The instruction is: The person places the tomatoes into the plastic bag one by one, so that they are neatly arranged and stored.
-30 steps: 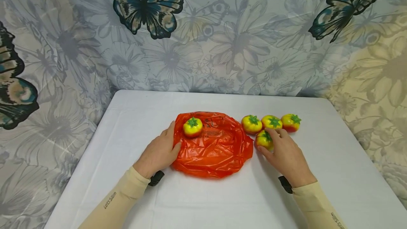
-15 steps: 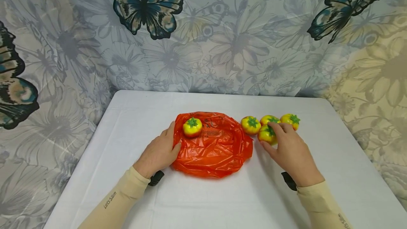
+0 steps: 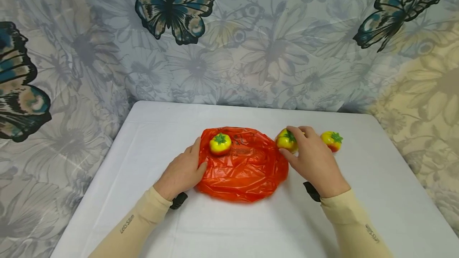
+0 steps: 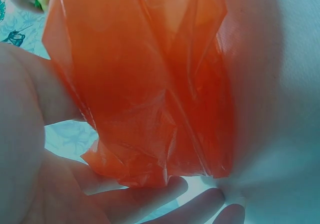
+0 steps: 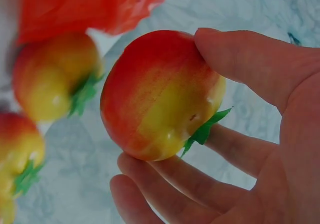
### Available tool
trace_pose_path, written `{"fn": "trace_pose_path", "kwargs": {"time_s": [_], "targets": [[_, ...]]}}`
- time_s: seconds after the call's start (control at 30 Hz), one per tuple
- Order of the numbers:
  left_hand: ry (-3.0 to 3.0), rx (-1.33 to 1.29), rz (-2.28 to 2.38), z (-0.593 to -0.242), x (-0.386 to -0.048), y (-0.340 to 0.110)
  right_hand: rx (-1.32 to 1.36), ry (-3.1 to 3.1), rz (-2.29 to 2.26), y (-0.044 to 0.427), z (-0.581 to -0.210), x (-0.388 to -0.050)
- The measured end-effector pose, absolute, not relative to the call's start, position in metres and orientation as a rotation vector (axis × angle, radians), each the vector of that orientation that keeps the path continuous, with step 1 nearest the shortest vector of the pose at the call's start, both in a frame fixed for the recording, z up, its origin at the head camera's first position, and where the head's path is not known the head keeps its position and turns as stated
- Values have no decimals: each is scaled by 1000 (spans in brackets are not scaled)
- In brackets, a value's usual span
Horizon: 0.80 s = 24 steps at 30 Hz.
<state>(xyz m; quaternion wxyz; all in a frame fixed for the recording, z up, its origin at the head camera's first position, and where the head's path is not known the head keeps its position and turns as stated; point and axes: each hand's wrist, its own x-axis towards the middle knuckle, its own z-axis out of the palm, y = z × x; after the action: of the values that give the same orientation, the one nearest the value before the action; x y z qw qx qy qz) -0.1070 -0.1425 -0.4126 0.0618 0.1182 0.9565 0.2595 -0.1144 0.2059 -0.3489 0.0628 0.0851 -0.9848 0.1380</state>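
A crumpled red plastic bag lies on the table, with one yellow-and-red toy tomato resting on its left part. My left hand holds the bag's left edge; in the left wrist view, red plastic lies between the thumb and fingers. Just off the bag's right side, my right hand grips another green-topped tomato between thumb and fingertips. Behind that hand, more tomatoes are partly hidden; the right wrist view shows a tomato beside the bag.
A single tomato sits to the right of my right hand. White cloth covers the table. A wall hanging with butterflies and flowers rises behind the table's back edge.
My right hand has lifted the front tomato and carried it back and left, toward the bag. The left hand stays at the bag's edge. The head view has shifted slightly.
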Motion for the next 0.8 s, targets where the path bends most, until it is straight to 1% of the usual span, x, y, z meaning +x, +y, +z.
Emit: {"fn": "trace_pose_path", "kwargs": {"time_s": [0.23,0.47,0.8], "targets": [[2915,359,777,-414,-108,-142,321,-3003,464,172,-349,-130],[2933,357,755,-415,-109,-141,409,-2994,463,136,-357,-142],[2947,354,757,-417,-109,-141,503,-2988,530,111,-371,-152]]}}
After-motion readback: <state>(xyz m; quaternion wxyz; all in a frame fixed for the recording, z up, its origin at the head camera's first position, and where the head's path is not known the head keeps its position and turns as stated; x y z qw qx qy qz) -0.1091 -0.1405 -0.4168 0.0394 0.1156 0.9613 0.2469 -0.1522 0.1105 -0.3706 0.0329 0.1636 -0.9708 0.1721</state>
